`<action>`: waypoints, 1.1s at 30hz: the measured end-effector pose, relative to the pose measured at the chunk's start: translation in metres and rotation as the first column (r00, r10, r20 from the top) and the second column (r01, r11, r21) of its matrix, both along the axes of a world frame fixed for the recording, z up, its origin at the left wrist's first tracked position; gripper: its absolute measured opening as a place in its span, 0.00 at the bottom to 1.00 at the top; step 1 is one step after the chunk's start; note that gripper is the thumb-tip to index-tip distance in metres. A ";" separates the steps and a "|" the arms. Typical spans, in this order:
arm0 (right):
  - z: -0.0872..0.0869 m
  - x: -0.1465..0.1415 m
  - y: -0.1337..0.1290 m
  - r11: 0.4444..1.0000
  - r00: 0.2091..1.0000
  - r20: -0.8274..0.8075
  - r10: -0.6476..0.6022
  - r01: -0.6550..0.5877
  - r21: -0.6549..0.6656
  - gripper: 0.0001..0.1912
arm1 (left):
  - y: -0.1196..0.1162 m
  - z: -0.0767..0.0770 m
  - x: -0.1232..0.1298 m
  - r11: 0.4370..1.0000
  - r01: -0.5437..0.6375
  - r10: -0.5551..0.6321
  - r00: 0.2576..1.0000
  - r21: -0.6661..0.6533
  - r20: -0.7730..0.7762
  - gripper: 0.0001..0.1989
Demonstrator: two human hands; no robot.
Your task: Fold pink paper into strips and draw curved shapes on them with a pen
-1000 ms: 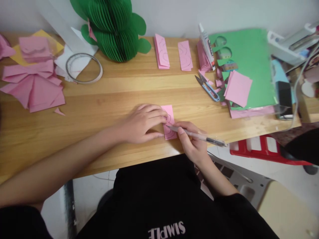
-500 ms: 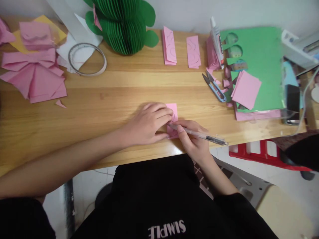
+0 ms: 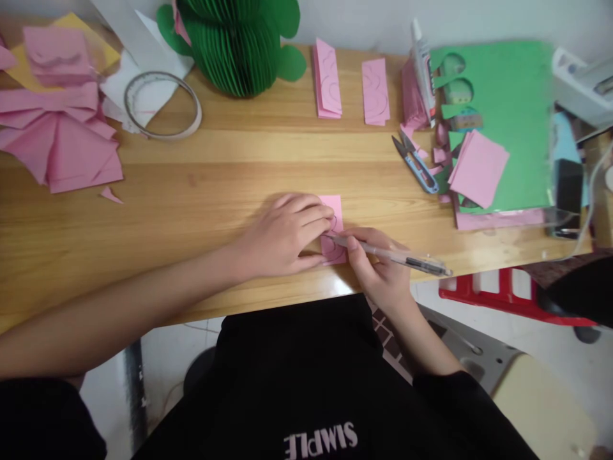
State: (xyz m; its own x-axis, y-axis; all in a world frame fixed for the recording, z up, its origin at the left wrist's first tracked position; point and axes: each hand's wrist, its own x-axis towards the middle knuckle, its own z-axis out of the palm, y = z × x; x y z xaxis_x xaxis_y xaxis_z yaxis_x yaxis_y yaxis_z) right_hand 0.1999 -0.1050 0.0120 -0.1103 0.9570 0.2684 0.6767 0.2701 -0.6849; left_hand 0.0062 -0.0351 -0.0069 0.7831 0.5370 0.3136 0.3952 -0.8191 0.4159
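A small pink paper (image 3: 335,250) with curved pen lines lies near the table's front edge. My left hand (image 3: 285,236) rests flat on the table with its fingertips over the paper's left side, fingers spread a little. In my right hand (image 3: 383,265) is a clear pen (image 3: 400,256), pinched between thumb and fingers, its tip on the paper. Farther back lie two folded pink papers, a left one (image 3: 328,80) and a right one (image 3: 375,91), both with curved outlines drawn on them.
Small blue snips (image 3: 421,171) and pink squares (image 3: 480,169) lie at the right by a green sheet (image 3: 522,128). A glue tube (image 3: 423,73) leans behind. A tape roll (image 3: 196,118), green honeycomb paper (image 3: 234,61) and folded pink pieces (image 3: 79,156) are at the back left.
My right hand has shifted slightly right with the pen, uncovering more of the paper and its curved line. My left hand has stayed in place. The view has shifted a little.
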 end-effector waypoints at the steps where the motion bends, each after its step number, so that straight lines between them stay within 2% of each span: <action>1: 0.000 0.001 0.000 1.000 1.000 0.010 -0.006 0.006 0.006 0.08 | 0.000 0.000 0.000 1.000 0.002 -0.002 1.000 0.006 -0.001 0.18; 9: 0.003 0.006 -0.005 1.000 0.998 0.060 -0.030 0.030 0.004 0.09 | -0.001 -0.002 -0.001 0.999 -0.009 0.010 1.000 0.047 -0.019 0.19; 18: 0.006 0.007 -0.012 0.998 0.997 0.078 -0.026 0.031 -0.054 0.11 | -0.001 -0.003 -0.001 1.000 -0.013 0.013 1.000 0.004 -0.022 0.20; 23: 0.004 0.009 -0.013 0.999 0.999 0.046 -0.014 0.016 -0.044 0.10 | -0.001 -0.005 0.000 1.000 -0.008 0.008 1.000 -0.011 0.000 0.21; 27: 0.002 0.009 -0.013 0.999 1.000 0.013 0.010 -0.009 -0.054 0.08 | -0.001 -0.005 0.000 1.000 -0.012 0.012 1.000 0.025 0.025 0.21; 33: 0.000 0.007 -0.011 0.990 0.987 -0.152 0.060 -0.078 -0.116 0.08 | -0.001 -0.005 0.001 1.000 -0.014 0.014 1.000 0.026 0.017 0.21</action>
